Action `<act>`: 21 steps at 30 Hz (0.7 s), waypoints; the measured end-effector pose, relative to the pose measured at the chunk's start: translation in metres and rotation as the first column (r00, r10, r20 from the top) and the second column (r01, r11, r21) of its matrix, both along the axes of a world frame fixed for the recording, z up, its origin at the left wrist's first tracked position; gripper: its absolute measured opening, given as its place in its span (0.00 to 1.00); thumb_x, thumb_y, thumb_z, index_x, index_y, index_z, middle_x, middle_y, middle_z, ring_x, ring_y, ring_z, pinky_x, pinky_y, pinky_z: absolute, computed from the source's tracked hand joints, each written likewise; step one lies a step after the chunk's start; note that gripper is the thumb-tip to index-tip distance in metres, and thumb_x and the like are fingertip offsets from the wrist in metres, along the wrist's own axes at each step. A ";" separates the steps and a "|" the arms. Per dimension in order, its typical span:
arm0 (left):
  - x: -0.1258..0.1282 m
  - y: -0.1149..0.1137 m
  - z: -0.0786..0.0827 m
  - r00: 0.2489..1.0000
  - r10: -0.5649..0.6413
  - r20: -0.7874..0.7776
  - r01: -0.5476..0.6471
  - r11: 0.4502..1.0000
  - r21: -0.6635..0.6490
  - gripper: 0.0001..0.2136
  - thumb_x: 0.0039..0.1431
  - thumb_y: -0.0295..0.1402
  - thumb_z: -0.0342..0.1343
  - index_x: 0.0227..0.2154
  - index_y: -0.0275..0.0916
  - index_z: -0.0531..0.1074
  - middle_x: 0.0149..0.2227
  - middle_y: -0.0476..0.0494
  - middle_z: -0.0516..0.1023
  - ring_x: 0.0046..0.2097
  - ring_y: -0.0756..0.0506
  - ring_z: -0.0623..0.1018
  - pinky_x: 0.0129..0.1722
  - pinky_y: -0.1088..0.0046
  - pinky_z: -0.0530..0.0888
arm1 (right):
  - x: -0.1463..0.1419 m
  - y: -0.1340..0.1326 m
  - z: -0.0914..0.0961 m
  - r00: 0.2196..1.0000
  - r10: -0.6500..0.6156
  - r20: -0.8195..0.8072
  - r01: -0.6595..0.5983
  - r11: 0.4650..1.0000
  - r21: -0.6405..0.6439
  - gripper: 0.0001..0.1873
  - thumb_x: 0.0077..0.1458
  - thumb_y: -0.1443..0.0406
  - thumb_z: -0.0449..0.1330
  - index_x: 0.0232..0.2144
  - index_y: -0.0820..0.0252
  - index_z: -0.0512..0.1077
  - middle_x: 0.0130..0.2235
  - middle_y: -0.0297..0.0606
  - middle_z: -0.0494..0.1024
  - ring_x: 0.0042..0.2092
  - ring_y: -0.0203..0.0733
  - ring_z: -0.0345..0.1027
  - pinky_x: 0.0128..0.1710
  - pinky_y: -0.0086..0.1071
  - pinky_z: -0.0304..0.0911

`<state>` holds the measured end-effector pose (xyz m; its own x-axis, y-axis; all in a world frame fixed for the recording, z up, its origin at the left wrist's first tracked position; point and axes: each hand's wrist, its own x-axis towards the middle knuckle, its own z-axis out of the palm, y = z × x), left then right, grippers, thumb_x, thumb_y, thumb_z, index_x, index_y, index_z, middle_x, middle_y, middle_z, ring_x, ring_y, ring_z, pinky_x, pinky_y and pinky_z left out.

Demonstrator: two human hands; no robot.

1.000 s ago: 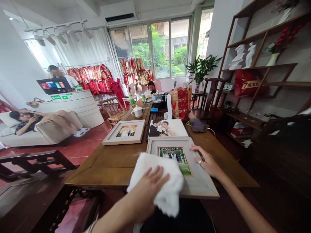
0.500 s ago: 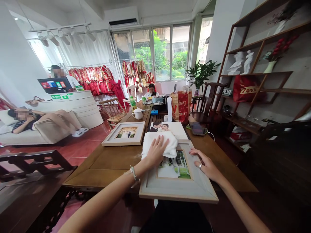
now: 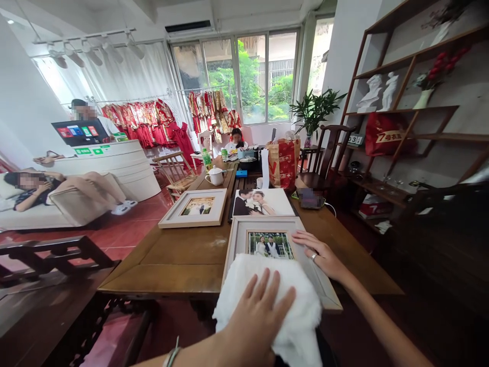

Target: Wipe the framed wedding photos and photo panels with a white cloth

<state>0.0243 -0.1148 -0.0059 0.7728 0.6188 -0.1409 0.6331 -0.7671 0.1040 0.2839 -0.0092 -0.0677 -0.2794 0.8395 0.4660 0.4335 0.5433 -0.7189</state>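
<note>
Fingers of the left hand lie spread over the white cloth; those of the right hand lie extended on the right border of the picture frame. We note the cloth has shifted from the frame's far-left corner to its near edge, so the photo's upper part shows and the near border is covered. We find the frame reaching past the table's near edge, with 1 other frame at the left edge.

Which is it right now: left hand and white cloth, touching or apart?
Touching. The head view shows the left hand spread palm-down on the white cloth, with no gap showing between them.
</note>
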 end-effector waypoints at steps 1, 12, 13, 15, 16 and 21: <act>0.005 0.006 -0.002 0.999 0.035 0.009 -0.035 0.999 0.035 0.46 0.44 0.35 0.57 0.62 0.42 0.35 0.65 0.32 0.37 0.64 0.30 0.38 0.60 0.49 0.48 | 0.000 0.000 0.001 1.000 -0.003 0.002 0.003 1.000 -0.001 0.17 0.55 0.63 0.51 0.45 0.53 0.73 0.52 0.40 0.71 0.59 0.49 0.56 0.59 0.52 0.48; 0.058 0.151 0.014 0.969 0.245 0.034 -0.247 0.948 0.199 0.33 0.53 0.28 0.49 0.62 0.35 0.43 0.64 0.26 0.43 0.64 0.29 0.42 0.58 0.47 0.49 | 0.002 0.001 -0.003 0.999 -0.021 -0.040 0.020 1.000 -0.023 0.17 0.55 0.63 0.53 0.47 0.54 0.71 0.55 0.42 0.68 0.59 0.49 0.56 0.59 0.49 0.50; 0.057 0.154 0.015 0.979 0.205 0.024 -0.206 0.963 0.175 0.33 0.53 0.28 0.49 0.62 0.35 0.43 0.64 0.26 0.42 0.64 0.29 0.41 0.58 0.47 0.48 | 0.002 0.001 -0.003 0.999 -0.022 -0.044 0.021 0.999 -0.024 0.17 0.55 0.63 0.53 0.47 0.54 0.71 0.54 0.42 0.69 0.58 0.49 0.56 0.58 0.49 0.51; 0.053 0.148 0.016 0.990 0.143 -0.008 -0.141 0.982 0.123 0.34 0.52 0.27 0.49 0.62 0.35 0.43 0.64 0.25 0.41 0.63 0.28 0.40 0.58 0.46 0.47 | 0.003 0.002 -0.004 0.998 -0.032 -0.049 0.030 0.999 -0.032 0.17 0.54 0.63 0.53 0.46 0.55 0.71 0.54 0.42 0.69 0.58 0.50 0.57 0.58 0.48 0.51; 0.050 0.138 0.016 0.992 0.122 -0.022 -0.119 0.988 0.095 0.35 0.51 0.27 0.50 0.62 0.35 0.43 0.64 0.25 0.40 0.63 0.27 0.39 0.58 0.45 0.47 | 0.003 0.002 -0.004 0.998 -0.037 -0.049 0.035 0.999 -0.034 0.17 0.54 0.63 0.53 0.46 0.55 0.71 0.54 0.42 0.69 0.58 0.50 0.57 0.58 0.48 0.52; 0.031 0.061 0.026 0.999 -0.036 0.009 0.037 0.989 -0.145 0.36 0.50 0.30 0.50 0.62 0.38 0.43 0.64 0.29 0.42 0.63 0.28 0.40 0.58 0.45 0.47 | 0.003 0.003 -0.007 0.999 -0.023 -0.045 0.023 1.000 0.001 0.18 0.53 0.64 0.52 0.47 0.55 0.71 0.53 0.43 0.70 0.58 0.50 0.56 0.59 0.49 0.50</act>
<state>0.0556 -0.0538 0.0204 0.7955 0.5637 -0.2224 0.6042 -0.7660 0.2195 0.2864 -0.0065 -0.0745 -0.2382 0.8449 0.4790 0.4131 0.5345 -0.7373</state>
